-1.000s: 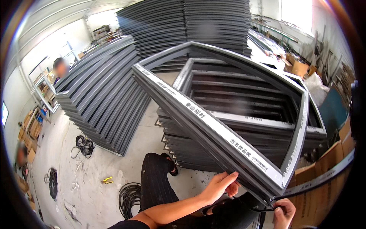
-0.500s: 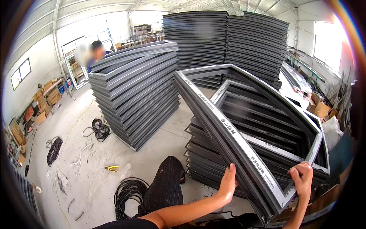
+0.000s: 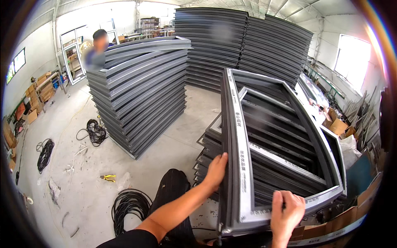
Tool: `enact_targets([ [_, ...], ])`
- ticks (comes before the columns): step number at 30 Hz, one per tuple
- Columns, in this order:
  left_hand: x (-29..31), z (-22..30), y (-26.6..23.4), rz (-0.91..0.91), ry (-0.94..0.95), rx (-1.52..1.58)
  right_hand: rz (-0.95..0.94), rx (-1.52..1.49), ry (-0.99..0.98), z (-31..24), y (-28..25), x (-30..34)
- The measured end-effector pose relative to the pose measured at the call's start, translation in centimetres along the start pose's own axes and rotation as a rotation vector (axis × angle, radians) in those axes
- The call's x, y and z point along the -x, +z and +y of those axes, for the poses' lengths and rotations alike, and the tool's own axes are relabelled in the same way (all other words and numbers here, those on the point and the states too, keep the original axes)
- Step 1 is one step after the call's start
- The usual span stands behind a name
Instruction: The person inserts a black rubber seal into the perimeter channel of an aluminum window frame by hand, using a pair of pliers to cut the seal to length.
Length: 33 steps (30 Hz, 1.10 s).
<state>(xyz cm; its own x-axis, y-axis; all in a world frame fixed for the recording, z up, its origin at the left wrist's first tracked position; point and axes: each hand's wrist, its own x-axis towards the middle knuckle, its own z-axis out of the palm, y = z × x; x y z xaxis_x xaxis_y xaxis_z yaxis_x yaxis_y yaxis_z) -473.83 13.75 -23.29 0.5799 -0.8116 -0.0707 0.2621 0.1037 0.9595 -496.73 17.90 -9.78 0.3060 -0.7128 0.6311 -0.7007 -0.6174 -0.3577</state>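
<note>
A dark grey metal window frame [image 3: 241, 153] with a pale, printed front face lies tilted on top of a stack of similar frames [image 3: 206, 165]. My left hand [image 3: 217, 169] holds the outer side of its long left rail, the fingertips partly hidden by the edge. At the near rail, my right hand [image 3: 287, 208] is closed over the profile with its fingers curled to the inner side. Through the held frame's opening, another frame's pale bar [image 3: 289, 162] and the dark rails under it show.
A tall stack of frames [image 3: 144, 91] stands to the left, with a person [image 3: 97, 49] behind it. Higher stacks [image 3: 215, 45] rise at the back. Black coiled cable [image 3: 128, 211] and yellow-handled pliers [image 3: 108, 178] lie on the floor. Cardboard [image 3: 339, 127] sits at the right.
The held window frame has turned, its far corner swinging right and its near corner left. My right hand has moved left along with it; my left hand still grips the long rail.
</note>
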Motion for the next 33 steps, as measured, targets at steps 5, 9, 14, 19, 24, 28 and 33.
enact_targets([
  [5,3.1,1.1,-3.4,-0.106,-0.051,-0.081,-0.030,-0.008,-0.040,-1.8,1.6,-1.2],
  [9,11.7,1.1,-6.8,-0.468,-0.233,-0.020,-0.059,-0.005,-0.051,-2.0,1.7,-1.7],
  [14,17.5,1.9,-8.3,-0.586,-0.307,0.215,-0.057,-0.116,-0.044,-0.9,1.7,-0.3],
  [19,17.7,2.4,-9.6,-0.568,-0.255,0.180,0.383,-0.465,0.270,2.5,0.0,4.0],
  [24,17.9,3.3,-10.4,-0.615,-0.415,0.202,-0.050,-0.380,0.580,4.0,-1.9,12.6],
  [28,18.4,4.1,-9.7,-0.676,-0.477,0.224,-0.684,-0.388,0.483,3.0,-1.4,21.4],
  [33,17.9,4.4,-9.2,-0.660,-0.533,0.187,-0.891,-0.165,0.191,2.3,-0.1,28.8],
])
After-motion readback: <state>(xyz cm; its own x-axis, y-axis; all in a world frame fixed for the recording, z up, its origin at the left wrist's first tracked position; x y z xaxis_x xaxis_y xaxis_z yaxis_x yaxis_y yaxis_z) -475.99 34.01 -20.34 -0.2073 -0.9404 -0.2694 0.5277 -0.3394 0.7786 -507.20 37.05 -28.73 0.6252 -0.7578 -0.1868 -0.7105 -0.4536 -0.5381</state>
